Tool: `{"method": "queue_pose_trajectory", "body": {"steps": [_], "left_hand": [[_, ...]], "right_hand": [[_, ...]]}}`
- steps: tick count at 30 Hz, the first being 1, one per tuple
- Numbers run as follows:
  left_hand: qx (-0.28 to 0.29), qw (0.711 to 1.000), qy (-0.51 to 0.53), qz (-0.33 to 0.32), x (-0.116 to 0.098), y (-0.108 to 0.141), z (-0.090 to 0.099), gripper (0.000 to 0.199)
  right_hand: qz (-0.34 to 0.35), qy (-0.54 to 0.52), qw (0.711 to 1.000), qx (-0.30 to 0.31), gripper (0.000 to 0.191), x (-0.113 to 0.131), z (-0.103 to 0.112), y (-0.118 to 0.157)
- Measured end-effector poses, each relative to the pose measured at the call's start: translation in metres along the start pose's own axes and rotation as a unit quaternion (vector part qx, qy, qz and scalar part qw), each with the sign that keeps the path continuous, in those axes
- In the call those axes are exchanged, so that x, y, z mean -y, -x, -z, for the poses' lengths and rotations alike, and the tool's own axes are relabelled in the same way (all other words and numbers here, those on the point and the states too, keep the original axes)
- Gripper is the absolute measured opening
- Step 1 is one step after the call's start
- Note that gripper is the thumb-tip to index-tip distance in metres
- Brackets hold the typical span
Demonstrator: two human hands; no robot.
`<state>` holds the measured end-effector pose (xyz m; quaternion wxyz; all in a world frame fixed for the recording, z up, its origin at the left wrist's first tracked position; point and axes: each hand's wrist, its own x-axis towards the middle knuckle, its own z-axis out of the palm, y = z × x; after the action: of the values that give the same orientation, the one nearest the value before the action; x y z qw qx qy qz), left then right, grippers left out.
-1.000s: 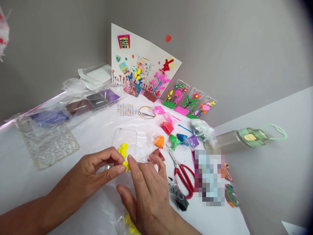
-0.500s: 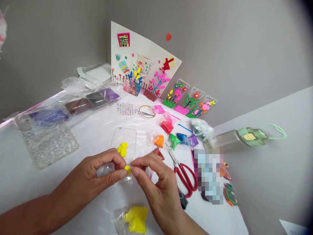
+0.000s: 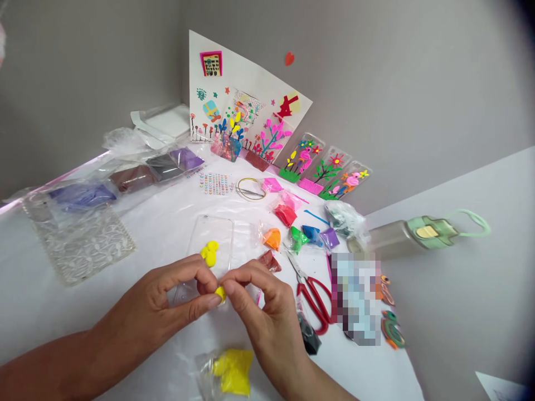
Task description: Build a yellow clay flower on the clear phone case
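- Pinching a small, soft-looking yellow lump of modelling clay [image 3: 220, 293], the thumb and forefinger of the left hand [image 3: 167, 298] are closed on its side.
- The right hand [image 3: 267, 317] has its thumb and forefinger drawn together at the lump's other side; whether they grip it or merely touch it, I cannot tell.
- The lump is between the two hands, over the lower end of a clear, rectangular plastic case [image 3: 223, 239] lying on the white-covered table [image 3: 146, 356].
- Farther up the case sits a cluster of rounded yellow clay pieces [image 3: 210, 253], apart from the held lump.
- Nearer the person lies a clear plastic bag of yellow clay [image 3: 236, 370].
- The step in hand looks like shaping the lump by fingertip. The next move calls for light, even pressure, as a hard squeeze could flatten it.
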<state>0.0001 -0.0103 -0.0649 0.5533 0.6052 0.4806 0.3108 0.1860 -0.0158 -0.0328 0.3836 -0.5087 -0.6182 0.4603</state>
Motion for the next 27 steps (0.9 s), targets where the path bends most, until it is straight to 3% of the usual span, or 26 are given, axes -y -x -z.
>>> {"method": "queue_pose_trajectory", "body": {"steps": [6, 11, 16, 21, 27], "left_hand": [[0.01, 1.0, -0.001, 0.001, -0.001, 0.0, -0.001, 0.018], [0.018, 1.0, 0.011, 0.021, 0.0, 0.001, 0.001, 0.019], [0.022, 0.998, 0.029, 0.044, 0.003, 0.0, 0.008, 0.025], [0.03, 0.999, 0.029, 0.026, 0.007, -0.002, 0.01, 0.026], [0.022, 0.999, 0.027, 0.03, 0.009, -0.003, 0.009, 0.024]], "right_hand": [[-0.046, -0.017, 0.999, 0.005, 0.015, 0.002, -0.002, 0.0], [-0.03, -0.017, 0.999, 0.004, 0.016, 0.0, -0.001, 0.0], [0.035, 0.031, 0.998, -0.029, 0.012, -0.004, -0.001, 0.003], [0.121, 0.09, 0.988, -0.038, 0.011, -0.005, -0.003, 0.005], [0.148, 0.117, 0.981, -0.037, 0.012, -0.004, -0.003, 0.006]]}}
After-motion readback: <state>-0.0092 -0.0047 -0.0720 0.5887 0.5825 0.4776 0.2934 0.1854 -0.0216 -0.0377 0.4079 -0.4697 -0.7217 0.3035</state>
